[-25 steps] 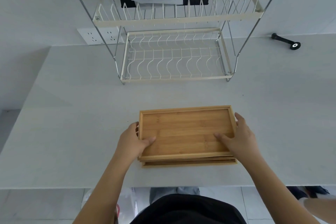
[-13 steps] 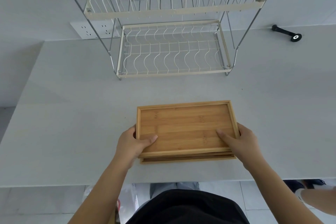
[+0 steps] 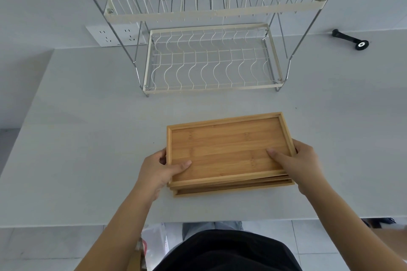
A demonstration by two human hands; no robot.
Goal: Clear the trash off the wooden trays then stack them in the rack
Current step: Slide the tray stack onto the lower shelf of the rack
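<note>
A pale grey surface (image 3: 88,138) carries a two-tier wire rack (image 3: 211,61) at the far side and one black tool (image 3: 350,39) far right. Near, the left hand (image 3: 157,170) and right hand (image 3: 302,161) clasp the top tray (image 3: 229,147) of three stacked trays, thumbs inside.

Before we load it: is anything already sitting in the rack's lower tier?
No, the lower tier of the rack shows only bare wire slots with the counter visible through them.
</note>
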